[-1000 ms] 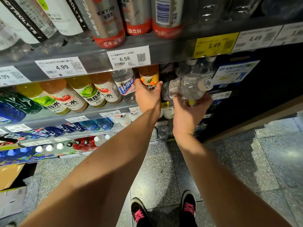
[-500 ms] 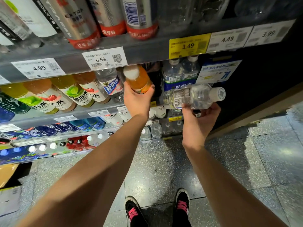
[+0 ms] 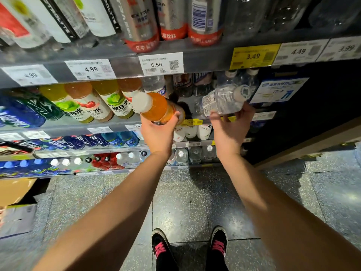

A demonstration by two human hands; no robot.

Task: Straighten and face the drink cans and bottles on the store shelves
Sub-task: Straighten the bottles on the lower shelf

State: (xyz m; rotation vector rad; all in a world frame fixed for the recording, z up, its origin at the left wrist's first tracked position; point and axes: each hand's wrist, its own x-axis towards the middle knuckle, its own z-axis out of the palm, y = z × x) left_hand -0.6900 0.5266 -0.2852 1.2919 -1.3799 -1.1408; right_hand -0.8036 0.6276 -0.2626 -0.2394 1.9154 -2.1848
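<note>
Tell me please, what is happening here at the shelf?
A person stands at a drinks shelf with a bottle in each hand. The left hand holds an orange bottle, tilted with its white cap toward the camera. The right hand holds a clear bottle lying almost on its side. Both bottles are off the shelf, in front of the second row, where a gap shows behind them.

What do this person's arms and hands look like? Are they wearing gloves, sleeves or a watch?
Both arms are bare right up to the picture's edge: no sleeves show. The left hand and right hand wear no gloves, and no watch, bracelet or ring shows on either. Lower down, black shoes with pink laces are all the clothing visible.
</note>
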